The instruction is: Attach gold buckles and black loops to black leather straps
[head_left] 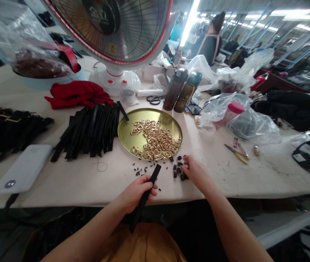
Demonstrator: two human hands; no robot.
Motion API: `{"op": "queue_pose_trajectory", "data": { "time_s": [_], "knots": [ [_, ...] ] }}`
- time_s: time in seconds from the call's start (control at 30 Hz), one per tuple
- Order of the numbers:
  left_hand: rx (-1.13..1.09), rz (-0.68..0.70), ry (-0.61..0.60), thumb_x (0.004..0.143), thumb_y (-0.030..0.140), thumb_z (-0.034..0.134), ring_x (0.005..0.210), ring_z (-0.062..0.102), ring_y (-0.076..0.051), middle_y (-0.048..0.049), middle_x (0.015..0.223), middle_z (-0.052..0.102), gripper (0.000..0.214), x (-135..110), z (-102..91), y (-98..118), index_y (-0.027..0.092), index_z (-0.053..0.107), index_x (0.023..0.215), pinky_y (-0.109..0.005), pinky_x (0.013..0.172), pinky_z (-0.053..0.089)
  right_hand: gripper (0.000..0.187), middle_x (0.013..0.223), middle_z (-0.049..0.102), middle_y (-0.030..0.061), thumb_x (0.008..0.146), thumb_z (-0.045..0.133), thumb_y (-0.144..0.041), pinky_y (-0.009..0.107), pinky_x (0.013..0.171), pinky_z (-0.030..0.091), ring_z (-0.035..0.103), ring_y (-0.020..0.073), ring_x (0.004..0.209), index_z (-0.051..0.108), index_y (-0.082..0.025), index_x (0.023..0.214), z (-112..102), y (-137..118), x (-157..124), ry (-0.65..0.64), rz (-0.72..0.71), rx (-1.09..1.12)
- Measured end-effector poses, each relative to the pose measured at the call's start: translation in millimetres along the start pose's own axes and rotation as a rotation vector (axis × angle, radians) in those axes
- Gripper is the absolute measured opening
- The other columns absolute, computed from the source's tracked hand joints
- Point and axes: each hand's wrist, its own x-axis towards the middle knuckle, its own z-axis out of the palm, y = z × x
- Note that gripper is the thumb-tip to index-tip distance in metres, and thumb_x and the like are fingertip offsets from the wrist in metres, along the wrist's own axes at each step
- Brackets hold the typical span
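My left hand (pixel 137 193) is closed around a flat black strap (pixel 144 198), which slants from near the table's front edge up toward the tray. My right hand (pixel 197 173) is just right of the tray, its bent fingers down among small black loops (pixel 174 174). Whatever lies between those fingertips is too small to make out. A round gold tray (pixel 124 140) holds a heap of small gold-coloured buckles (pixel 157 140). Tiny black bits (pixel 141 170) are scattered in front of it. To its left lies a pile of black straps (pixel 89 131), and one single strap (pixel 123 111) rests across the tray's rim.
A large fan (pixel 116 32) stands behind the tray, beside a red cloth (pixel 78 94). Two bottles (pixel 175 89), scissors (pixel 155 99) and plastic bags (pixel 253 120) are farther back. Yellow-handled pliers (pixel 237 154) lie right; a white power bank (pixel 24 169) lies left. A person (pixel 209 43) is in the background.
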Motion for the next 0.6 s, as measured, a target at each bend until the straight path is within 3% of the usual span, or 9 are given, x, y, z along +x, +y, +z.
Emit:
{"op": "queue_pose_trajectory", "data": {
  "time_s": [0.2,0.33,0.6],
  "knots": [
    [-0.045,0.004,-0.018,0.072,0.019,0.055,0.059,0.054,-0.007,-0.0037,0.081,0.055,0.016,1,-1.3,1,0.014,0.053,0.088,-0.016,0.048,0.041,0.016,0.078,0.062,0.0038,0.079,0.043,-0.03,0.028,0.059,0.039,0.057,0.0169,0.065,0.054,-0.02,0.084,-24,32,-20,0.105,0.141,0.005],
    [-0.033,-0.003,-0.031,0.074,0.019,0.054,0.06,0.054,-0.007,-0.0037,0.08,0.056,0.016,4,-2.3,0,0.014,0.054,0.089,-0.015,0.047,0.041,0.019,0.075,0.061,0.0039,0.077,0.043,-0.034,0.029,0.06,0.041,0.056,0.0166,0.063,0.054,-0.019,0.081,-19,57,-44,0.105,0.27,0.112],
    [-0.02,0.014,-0.02,0.075,0.02,0.055,0.061,0.053,-0.007,-0.0035,0.079,0.055,0.019,6,-4.9,-6,0.014,0.055,0.093,-0.016,0.05,0.044,0.021,0.08,0.059,0.0035,0.076,0.046,-0.032,0.029,0.062,0.044,0.055,0.0146,0.063,0.054,-0.018,0.09,-2,37,-60,0.108,0.222,0.34]
  ]
}}
